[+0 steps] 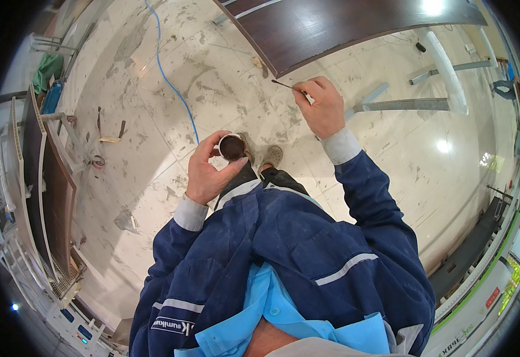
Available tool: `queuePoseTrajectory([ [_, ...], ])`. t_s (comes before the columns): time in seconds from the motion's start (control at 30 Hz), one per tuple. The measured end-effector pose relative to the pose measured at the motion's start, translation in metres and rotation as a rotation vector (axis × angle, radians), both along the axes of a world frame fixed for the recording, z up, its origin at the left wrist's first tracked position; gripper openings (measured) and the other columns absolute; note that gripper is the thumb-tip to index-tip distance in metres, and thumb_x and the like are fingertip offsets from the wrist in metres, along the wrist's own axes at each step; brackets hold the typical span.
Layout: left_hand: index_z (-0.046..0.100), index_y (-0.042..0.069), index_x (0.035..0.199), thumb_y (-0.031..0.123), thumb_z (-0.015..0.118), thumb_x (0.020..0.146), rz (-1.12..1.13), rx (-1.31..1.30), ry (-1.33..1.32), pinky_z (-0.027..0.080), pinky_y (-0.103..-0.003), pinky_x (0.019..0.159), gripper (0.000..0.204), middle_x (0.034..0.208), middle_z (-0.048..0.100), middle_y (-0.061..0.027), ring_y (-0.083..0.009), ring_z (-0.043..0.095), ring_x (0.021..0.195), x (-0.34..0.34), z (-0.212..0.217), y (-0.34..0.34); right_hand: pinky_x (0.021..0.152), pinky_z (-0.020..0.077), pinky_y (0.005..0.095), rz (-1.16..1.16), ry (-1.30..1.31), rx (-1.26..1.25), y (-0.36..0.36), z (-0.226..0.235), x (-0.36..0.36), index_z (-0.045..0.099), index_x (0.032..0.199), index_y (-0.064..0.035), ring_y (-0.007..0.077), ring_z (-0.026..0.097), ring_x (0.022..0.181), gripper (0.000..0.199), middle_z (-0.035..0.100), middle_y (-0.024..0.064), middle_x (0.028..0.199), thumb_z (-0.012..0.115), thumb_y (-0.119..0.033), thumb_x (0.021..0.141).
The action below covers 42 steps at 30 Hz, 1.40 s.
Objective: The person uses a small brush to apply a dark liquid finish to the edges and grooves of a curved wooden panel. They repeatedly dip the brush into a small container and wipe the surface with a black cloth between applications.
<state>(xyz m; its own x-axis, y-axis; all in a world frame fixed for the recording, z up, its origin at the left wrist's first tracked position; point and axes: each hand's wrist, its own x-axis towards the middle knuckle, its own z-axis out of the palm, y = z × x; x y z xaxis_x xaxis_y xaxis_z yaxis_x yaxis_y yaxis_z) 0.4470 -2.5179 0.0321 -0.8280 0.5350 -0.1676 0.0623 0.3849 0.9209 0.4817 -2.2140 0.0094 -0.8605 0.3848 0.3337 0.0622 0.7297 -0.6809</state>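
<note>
My left hand [210, 172] is closed around a small white-rimmed cup [232, 147] with dark brown contents, held above my shoes. Pinched in my right hand [321, 106] is a thin stick [287, 87] with a dark tip; whether it is a fine brush cannot be made out. The tip points left, close to the lower corner of a dark brown wooden panel [331, 30] in this view. Whether tip and panel touch is unclear.
Metal legs [406, 105] stand under and right of the panel. A blue hose [168, 80] runs across the stained tile floor [153, 113]. Boards [58, 196] lean on a rack at the left. At the right is a long white machine [480, 315] with a green stripe.
</note>
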Motion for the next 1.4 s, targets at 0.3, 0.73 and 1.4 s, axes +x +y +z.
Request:
queuePoseTrajectory([
  [0.3, 0.065, 0.004, 0.136, 0.019, 0.09, 0.081, 0.034, 0.022, -0.016, 0.055, -0.034, 0.095, 0.063, 0.122, 0.074, -0.0075, -0.0168, 0.072, 0.108, -0.003, 0.004, 0.001, 0.075, 0.0568, 0.036, -0.034, 0.078, -0.276, 0.017, 0.01, 0.011, 0.08, 0.102, -0.0104, 0.0245, 0.071, 0.085, 0.012, 0.073, 0.0089, 0.096, 0.078, -0.015, 0.091],
  [0.73, 0.064, 0.004, 0.136, 0.012, 0.088, 0.08, -0.069, 0.059, -0.021, 0.052, -0.033, 0.1, 0.061, 0.119, 0.073, -0.0046, -0.0152, 0.069, 0.107, -0.008, 0.041, 0.023, 0.081, 0.0559, 0.0352, -0.431, 0.113, -0.284, 0.136, -0.006, -0.003, 0.08, 0.106, -0.0065, 0.0223, 0.07, 0.089, 0.021, 0.075, 0.0108, 0.097, 0.076, -0.022, 0.093],
  [1.4, 0.071, 0.006, 0.129, 0.018, 0.093, 0.078, -0.368, 0.301, 0.06, 0.048, -0.036, 0.107, 0.056, 0.128, 0.071, -0.009, -0.023, 0.066, 0.121, -0.108, 0.118, 0.062, 0.076, 0.0521, 0.03, 0.581, -0.358, -0.694, 0.036, 0.117, -0.111, 0.079, 0.11, -0.0015, 0.0125, 0.065, 0.086, 0.024, 0.074, 0.0045, 0.097, 0.078, -0.02, 0.096],
])
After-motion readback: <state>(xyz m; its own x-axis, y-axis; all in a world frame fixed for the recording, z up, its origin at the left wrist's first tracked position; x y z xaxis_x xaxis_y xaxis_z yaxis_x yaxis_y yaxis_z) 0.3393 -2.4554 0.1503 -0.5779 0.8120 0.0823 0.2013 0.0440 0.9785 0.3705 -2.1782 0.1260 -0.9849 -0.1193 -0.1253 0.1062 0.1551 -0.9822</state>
